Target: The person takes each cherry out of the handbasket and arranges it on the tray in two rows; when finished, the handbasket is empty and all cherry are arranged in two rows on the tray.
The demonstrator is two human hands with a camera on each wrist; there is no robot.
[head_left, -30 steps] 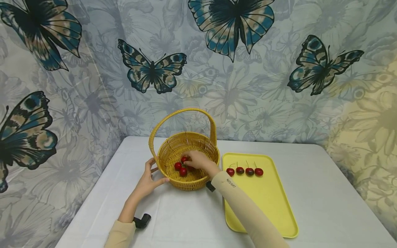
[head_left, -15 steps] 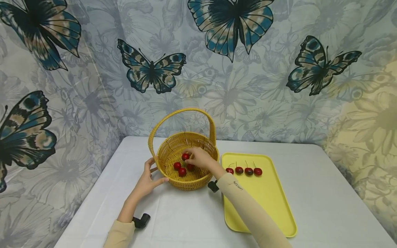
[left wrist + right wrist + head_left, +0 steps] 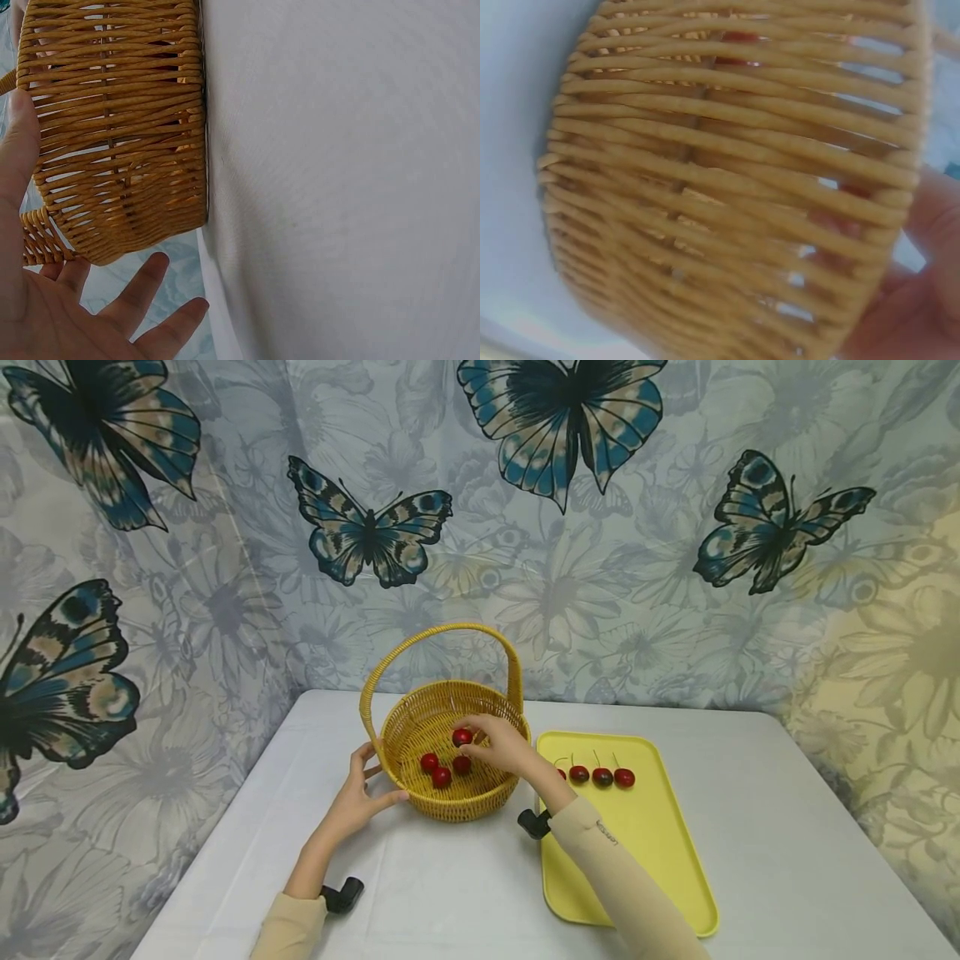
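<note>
A round woven basket [image 3: 420, 789] with a tall arched handle stands on the white table. My left hand [image 3: 360, 793] grips its left side. In the left wrist view, the thumb [image 3: 21, 135] lies at the rim, two fingertips are at the handle's base and the other fingers are spread. Inside the basket, my right hand [image 3: 498, 747] pinches a dark red cherry [image 3: 462, 737] between thumb and fingers. Below that cherry, three more lie on the basket floor, one of them a cherry [image 3: 442, 777] nearest the front. In the right wrist view, the weave partly hides the right hand [image 3: 922, 292].
Right of the basket lies a yellow tray [image 3: 637, 852], with a row of several stemmed cherries near its far end, including a cherry [image 3: 624, 777] at the row's right. The right forearm crosses over the tray. Behind the table hangs a butterfly-patterned cloth [image 3: 555, 602].
My right hand has lifted a cherry off the basket floor and moved a little right with it. More of the cherries below show. The left hand keeps its place on the basket.
</note>
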